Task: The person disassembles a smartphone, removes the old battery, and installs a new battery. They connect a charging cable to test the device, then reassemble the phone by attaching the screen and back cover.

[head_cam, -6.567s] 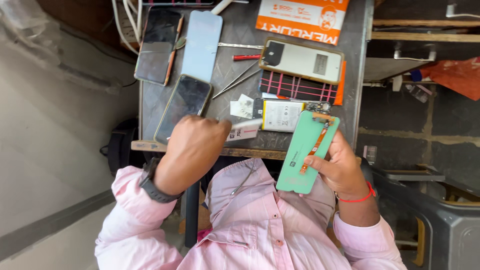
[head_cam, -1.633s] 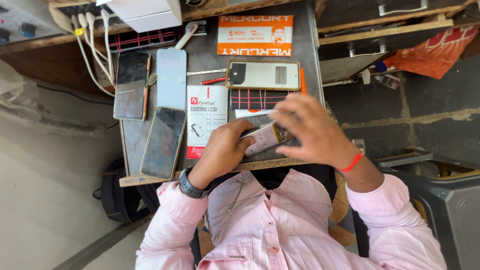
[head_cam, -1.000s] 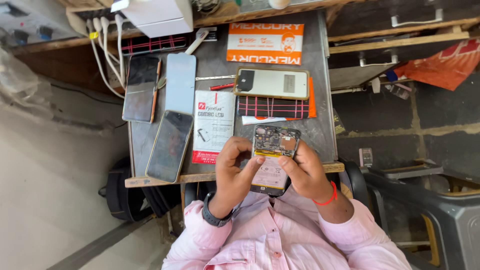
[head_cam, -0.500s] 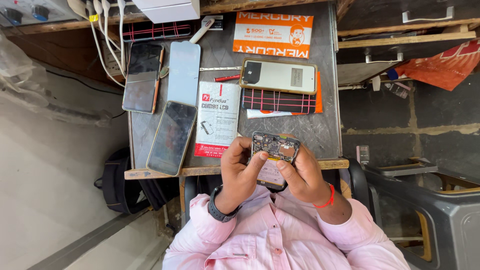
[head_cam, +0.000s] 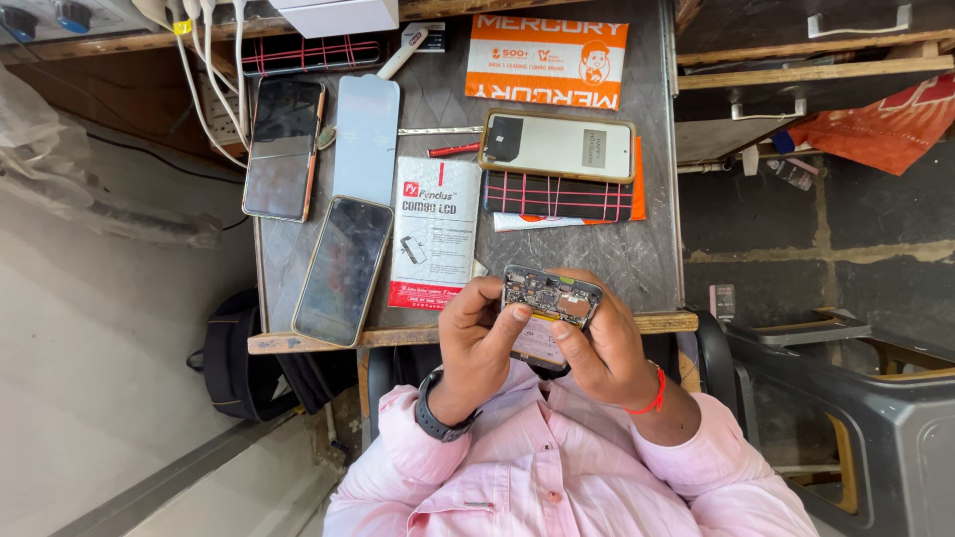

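Above the table, both hands still grip the opened phone.

A small grey workbench stands between pale floor and dark block wall.

Hands hide the opened phone's lower half (mostly).

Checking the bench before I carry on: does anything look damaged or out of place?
Yes: the phone held in both hands has its back off, with the circuit board bare. A second phone overhangs the table's front edge. Everything else lies flat.
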